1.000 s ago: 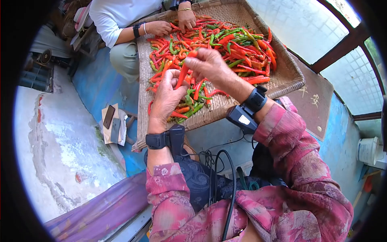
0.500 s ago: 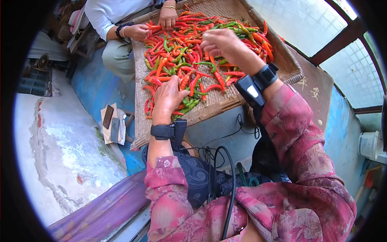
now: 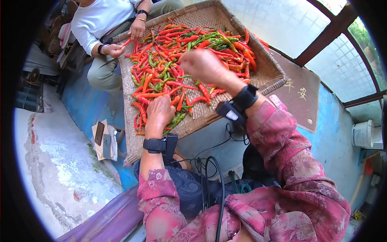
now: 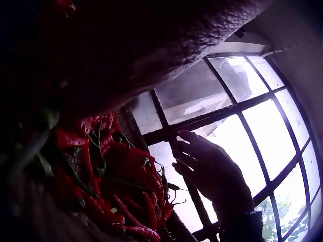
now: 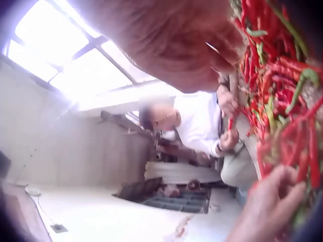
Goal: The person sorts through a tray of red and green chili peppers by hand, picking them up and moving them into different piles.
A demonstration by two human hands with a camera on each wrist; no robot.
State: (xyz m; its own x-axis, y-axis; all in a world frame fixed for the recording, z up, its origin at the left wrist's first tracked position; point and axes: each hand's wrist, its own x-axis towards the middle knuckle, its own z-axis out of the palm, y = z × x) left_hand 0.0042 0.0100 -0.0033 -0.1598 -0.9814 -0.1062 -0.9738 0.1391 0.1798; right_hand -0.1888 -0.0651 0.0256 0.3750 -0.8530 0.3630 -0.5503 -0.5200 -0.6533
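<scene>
Red and green chili peppers (image 3: 171,72) cover much of a shallow woven tray (image 3: 266,80). My left hand (image 3: 160,111) is low at the near left part of the pile. In the right wrist view its fingers (image 5: 282,176) curl and pinch at a red chili pepper (image 5: 304,164). A green stem end (image 4: 49,117) shows close to that hand in the left wrist view. My right hand (image 3: 205,67) is raised over the middle of the pile, blurred in the head view. From the left wrist, its fingers (image 4: 189,146) look loosely bent, with nothing between them.
Across the tray, a person in a white top (image 3: 102,20) holds a red chili pepper (image 3: 126,42) at the far left edge. Two phones (image 3: 102,137) lie on a stand at left. Black cables (image 3: 211,169) hang over my lap. A white bucket (image 3: 363,134) stands at right.
A second ago both my hands met over a red chili pepper. They parted; the left went down to the near pile, and the right emptied and moved over the pile. The other person's hands drew to the tray's edge.
</scene>
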